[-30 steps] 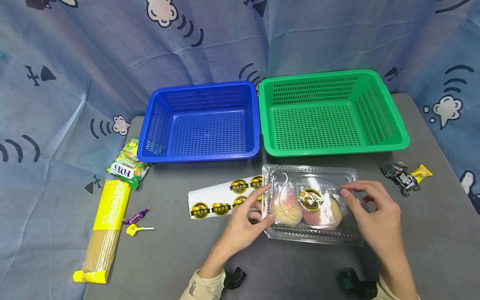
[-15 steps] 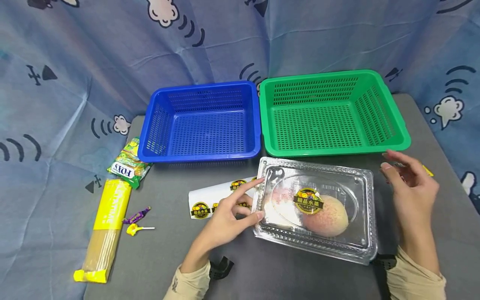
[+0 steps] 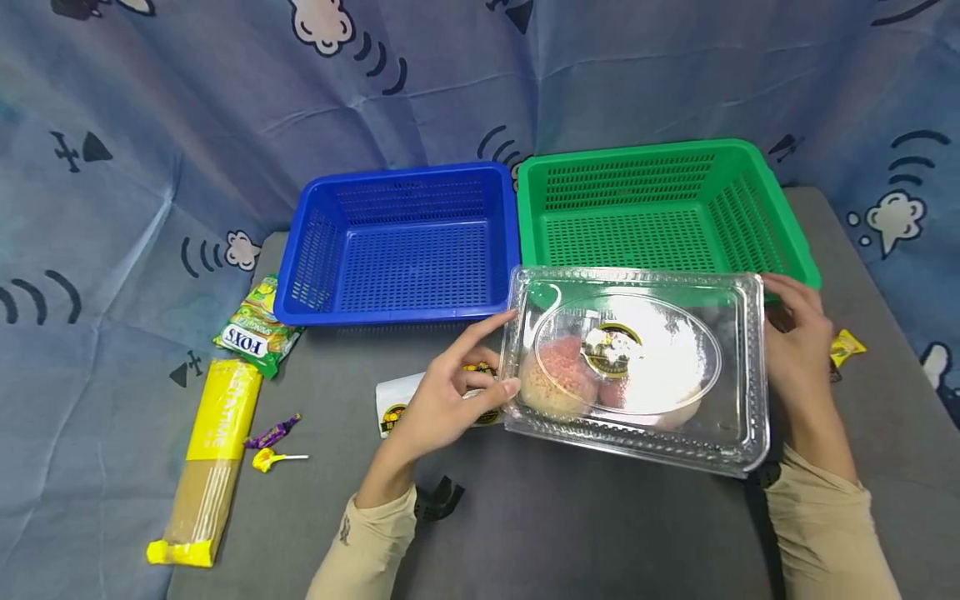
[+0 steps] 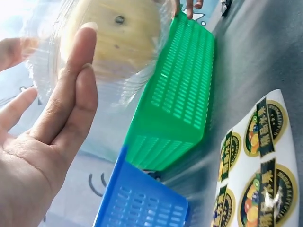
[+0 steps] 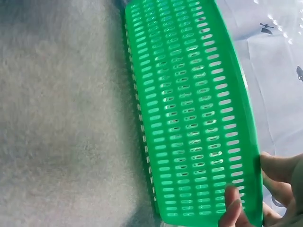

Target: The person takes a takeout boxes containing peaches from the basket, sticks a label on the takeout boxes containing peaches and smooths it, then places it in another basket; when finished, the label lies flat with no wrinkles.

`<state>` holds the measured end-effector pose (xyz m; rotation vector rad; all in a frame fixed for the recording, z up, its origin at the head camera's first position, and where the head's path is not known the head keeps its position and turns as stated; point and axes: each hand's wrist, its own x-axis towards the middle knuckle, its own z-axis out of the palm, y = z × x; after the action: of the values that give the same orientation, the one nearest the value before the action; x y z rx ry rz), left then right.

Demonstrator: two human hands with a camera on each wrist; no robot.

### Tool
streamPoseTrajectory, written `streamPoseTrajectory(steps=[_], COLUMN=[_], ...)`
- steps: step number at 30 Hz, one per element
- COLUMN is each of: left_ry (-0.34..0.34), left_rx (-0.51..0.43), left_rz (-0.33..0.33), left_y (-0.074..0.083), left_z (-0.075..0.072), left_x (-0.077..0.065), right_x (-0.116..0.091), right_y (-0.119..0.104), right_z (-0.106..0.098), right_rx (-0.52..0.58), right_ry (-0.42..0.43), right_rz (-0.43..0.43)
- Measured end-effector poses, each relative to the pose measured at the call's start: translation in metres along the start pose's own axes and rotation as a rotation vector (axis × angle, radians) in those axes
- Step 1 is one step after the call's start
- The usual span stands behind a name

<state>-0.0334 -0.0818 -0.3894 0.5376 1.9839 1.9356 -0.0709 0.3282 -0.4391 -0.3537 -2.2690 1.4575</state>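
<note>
A clear plastic fruit box [image 3: 637,442], holding pink-and-yellow peaches [image 3: 558,379] and bearing a round gold-and-black sticker [image 3: 600,354], is raised in front of the green basket. My left hand [image 3: 442,392] holds its left edge. In the left wrist view, straight fingers of the left hand [image 4: 52,123] lie under the box, where a yellowish peach [image 4: 118,42] shows through the plastic. By the box's right edge is my right hand [image 3: 802,354], its fingertips partly hidden. The right wrist view shows the right hand [image 5: 265,203] overlapping the green basket's front wall; its grip is unclear.
The blue basket [image 3: 397,315] and green basket [image 3: 780,208] stand side by side at the back. Stickers [image 3: 393,408] lie partly under the box. At left are a FOX'S bag [image 3: 258,329], noodles [image 3: 206,467], a purple candy [image 3: 273,431] and lollipop [image 3: 266,458]. Yellow candy [image 3: 847,346] lies right.
The fruit box has risen off the table toward the green basket. My right hand left its right edge, moved right, and is now back beside that edge. My left hand has stayed on the left edge.
</note>
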Motion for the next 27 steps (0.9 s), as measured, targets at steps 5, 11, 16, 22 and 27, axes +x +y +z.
streamPoseTrajectory(steps=[5,11,16,22,27], left_ry=[-0.002,0.011,0.042,0.076,0.115], left_rx=[-0.016,-0.031,-0.015,-0.022,-0.013], left_rz=[0.058,0.085,0.094,0.086,0.043], left_y=[0.0,0.002,0.002,0.003,0.01], left_z=[-0.003,-0.004,-0.007,-0.009,-0.009], left_x=[0.017,0.044,0.072,0.104,0.124], right_x=[0.005,0.005,0.005,0.004,0.001], right_y=[0.004,0.001,-0.004,-0.01,-0.013], right_z=[-0.001,-0.004,-0.002,0.004,0.004], right_rx=[-0.027,-0.055,-0.099,-0.2,-0.217], right_ry=[-0.021,-0.033,-0.021,-0.011,-0.007], right_rz=[-0.047,-0.039,0.053,0.086,0.098])
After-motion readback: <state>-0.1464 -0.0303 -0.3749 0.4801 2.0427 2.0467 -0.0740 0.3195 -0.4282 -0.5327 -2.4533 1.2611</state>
